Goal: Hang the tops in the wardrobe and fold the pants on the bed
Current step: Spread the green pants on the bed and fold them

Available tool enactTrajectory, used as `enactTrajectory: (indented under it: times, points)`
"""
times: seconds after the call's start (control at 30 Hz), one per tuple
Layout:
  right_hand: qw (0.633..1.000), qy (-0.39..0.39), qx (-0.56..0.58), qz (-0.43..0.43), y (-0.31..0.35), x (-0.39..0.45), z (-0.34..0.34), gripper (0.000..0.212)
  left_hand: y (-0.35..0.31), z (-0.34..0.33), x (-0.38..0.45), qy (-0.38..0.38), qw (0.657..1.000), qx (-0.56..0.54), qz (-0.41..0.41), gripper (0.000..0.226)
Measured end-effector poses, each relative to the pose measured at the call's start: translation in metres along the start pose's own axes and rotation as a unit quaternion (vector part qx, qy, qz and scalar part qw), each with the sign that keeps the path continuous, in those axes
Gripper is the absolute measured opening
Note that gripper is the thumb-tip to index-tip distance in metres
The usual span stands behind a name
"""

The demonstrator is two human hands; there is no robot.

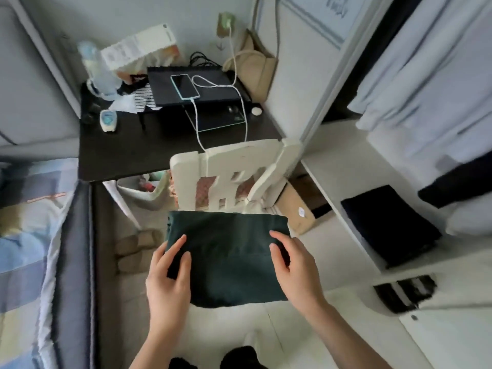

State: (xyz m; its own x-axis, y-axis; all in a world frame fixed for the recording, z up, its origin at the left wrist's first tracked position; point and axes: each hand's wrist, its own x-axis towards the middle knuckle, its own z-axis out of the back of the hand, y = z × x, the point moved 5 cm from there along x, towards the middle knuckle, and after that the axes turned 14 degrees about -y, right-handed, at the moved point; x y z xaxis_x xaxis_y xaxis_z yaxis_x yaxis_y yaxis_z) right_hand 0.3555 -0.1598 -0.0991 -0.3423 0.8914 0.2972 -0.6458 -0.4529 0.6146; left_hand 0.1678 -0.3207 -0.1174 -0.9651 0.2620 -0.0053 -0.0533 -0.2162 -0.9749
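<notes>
Both hands, left [167, 272] and right [292, 267], grip the side edges of a folded dark green cloth garment [229, 257] held in the air before a cream wooden chair [234, 169], with the dark desk surface [127, 153] beyond.

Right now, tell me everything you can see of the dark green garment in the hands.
The dark green garment looks like soft, plain cloth, folded into a flat, roughly rectangular bundle. It is held in the air in front of the white chair, above the floor. The left hand grips its left edge and the right hand its right edge.
</notes>
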Motion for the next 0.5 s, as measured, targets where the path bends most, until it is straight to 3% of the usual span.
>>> enactTrajectory:
  times: [0.27, 0.5]
  points:
    - [0.987, -0.085, -0.066, -0.117, -0.155, 0.032, 0.104, 0.033, -0.039, -0.185, -0.074, 0.184, 0.983, 0.001, -0.008, 0.031]
    - [0.961, -0.128, -0.083, -0.232, -0.249, 0.053, 0.136, 0.031, -0.039, -0.327, -0.091, 0.343, 0.936, 0.084, -0.013, 0.028]
